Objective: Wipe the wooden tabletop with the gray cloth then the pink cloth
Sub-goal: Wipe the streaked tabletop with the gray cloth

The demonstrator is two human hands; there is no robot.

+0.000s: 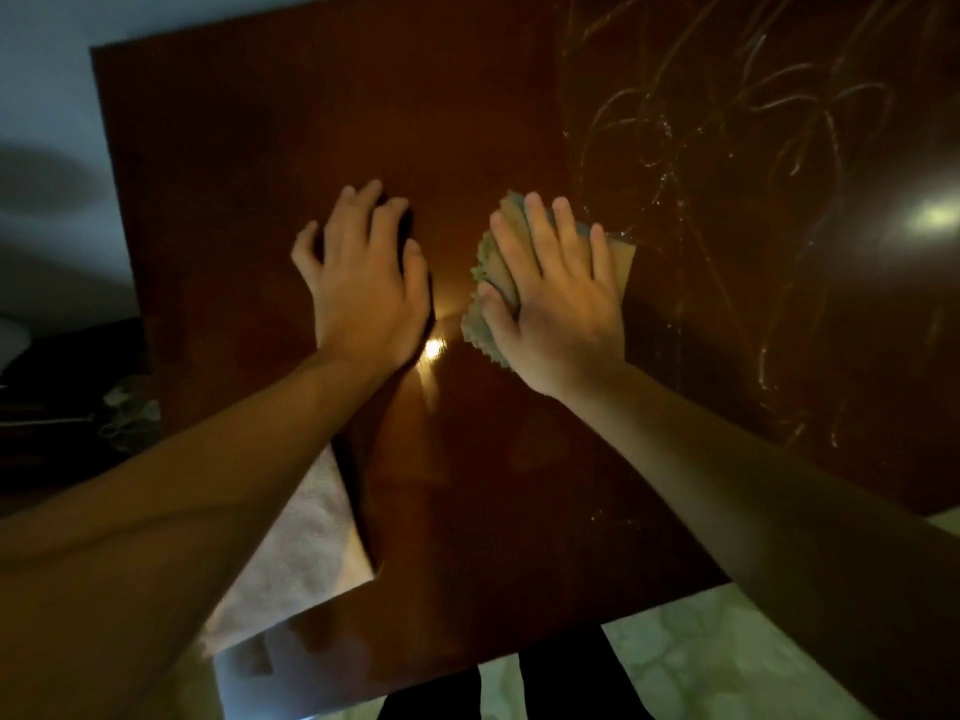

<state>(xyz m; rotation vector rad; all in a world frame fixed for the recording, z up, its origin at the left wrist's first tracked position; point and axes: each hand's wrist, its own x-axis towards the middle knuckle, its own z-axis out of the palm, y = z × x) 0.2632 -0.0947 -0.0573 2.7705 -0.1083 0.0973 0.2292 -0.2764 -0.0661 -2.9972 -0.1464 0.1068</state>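
The dark wooden tabletop (pixel 291 137) fills most of the head view. My right hand (pixel 558 298) lies flat on the folded gray cloth (pixel 480 262) and presses it onto the wood near the middle; the cloth's edges stick out on the hand's left and right. My left hand (pixel 363 288) rests beside it on the bare wood with fingers spread, holding nothing. The pink cloth (pixel 306 532) lies folded at the table's near left corner, partly under my left forearm.
White scribbled marks (pixel 727 127) cover the right part of the tabletop. A bright light glare (pixel 932 215) shows at the far right. Pale patterned floor (pixel 701 662) lies below the near edge, with dark clutter (pixel 78 397) off the left edge.
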